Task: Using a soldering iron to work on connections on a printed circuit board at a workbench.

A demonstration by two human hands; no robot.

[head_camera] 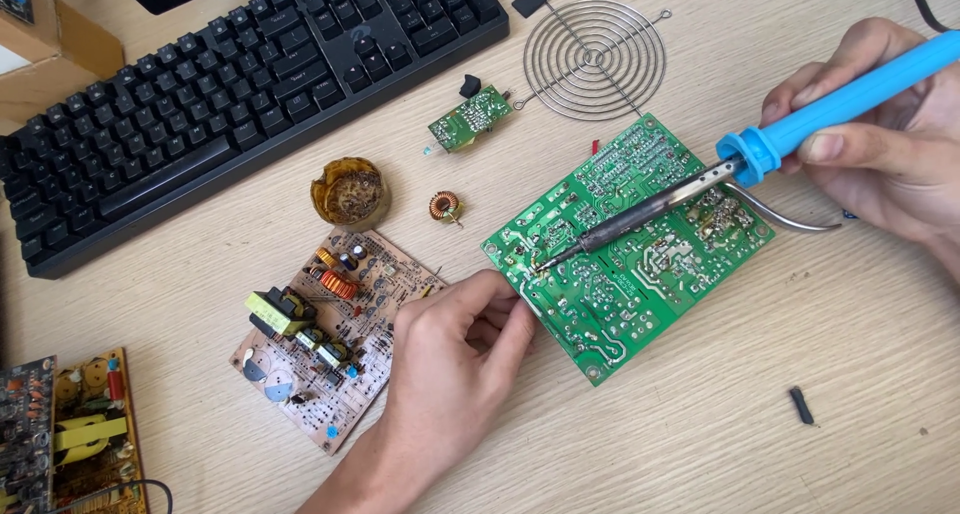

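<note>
1. I saw the right hand (890, 144) closed around the blue handle of a soldering iron (740, 169), so it was gripping that tool.
2. The dark tip of the iron touched the green circuit board (625, 244) near the board's left corner.
3. The green board lay flat on the wooden tabletop (780, 394), with its shiny solder side up.
4. The left hand (455, 359) had its fingers curled, and the thumb and first finger pressed on the left edge of the green board.
5. I could not tell if those fingers pinched anything small, since the spot was too tiny to see.
6. A brown board (325, 349) with yellow, orange and blue parts lay just beside the left hand.
7. A small round tin (349, 193) sat above the brown board, and it held a brownish, used-looking lump.
8. A little copper coil (446, 207) lay to the right of the tin, apart from it.
9. A small green board (470, 119) rested near the black keyboard (230, 94).
10. A round wire fan guard (595, 59) lay flat behind the big green board.
11. Another board (60, 434) with yellow parts showed at the lower left corner.
12. A small black piece (801, 405) lay alone on the tabletop at the lower right.
</note>
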